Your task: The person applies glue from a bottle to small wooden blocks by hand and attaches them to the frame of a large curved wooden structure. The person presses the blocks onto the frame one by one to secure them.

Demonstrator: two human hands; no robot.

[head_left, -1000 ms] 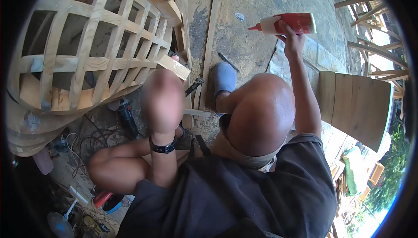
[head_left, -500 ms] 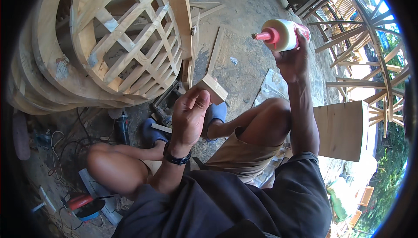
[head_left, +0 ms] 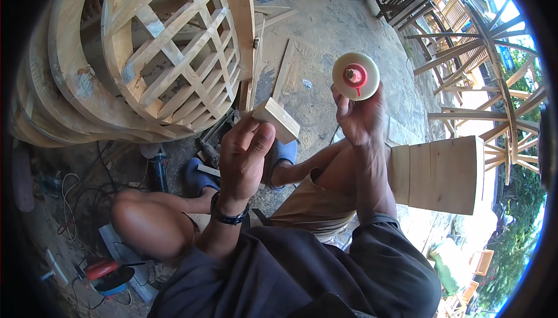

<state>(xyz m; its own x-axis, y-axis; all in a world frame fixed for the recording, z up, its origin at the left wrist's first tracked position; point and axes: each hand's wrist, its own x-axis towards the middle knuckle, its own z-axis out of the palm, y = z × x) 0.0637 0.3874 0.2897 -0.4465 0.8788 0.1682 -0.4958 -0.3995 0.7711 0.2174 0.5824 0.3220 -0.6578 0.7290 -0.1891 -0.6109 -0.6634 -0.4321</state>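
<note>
Pinched in my left hand (head_left: 243, 154) is a small pale wooden block (head_left: 278, 120), held up in front of my lap with its long side toward me. My right hand (head_left: 361, 114) grips a white glue bottle (head_left: 369, 67) with a red nozzle (head_left: 353, 76). That nozzle points up toward me, and the bottle hides part of my fingers. A gap lies between the bottle and the block; they do not touch. Left of my left hand stands a large wooden lattice frame (head_left: 180, 56) with curved rims.
A stacked wooden box shape (head_left: 439, 174) is beside my right knee. On the floor at left lie a blue cylindrical power tool (head_left: 158, 172), cables and a red tool (head_left: 100, 268). A thin wooden strip (head_left: 284, 68) lies ahead; a curved slatted frame (head_left: 500, 85) stands at right.
My right hand has brought the glue bottle left, closer to the block, and turned its nozzle from pointing left to pointing toward me. My left hand with the block has shifted only slightly left.
</note>
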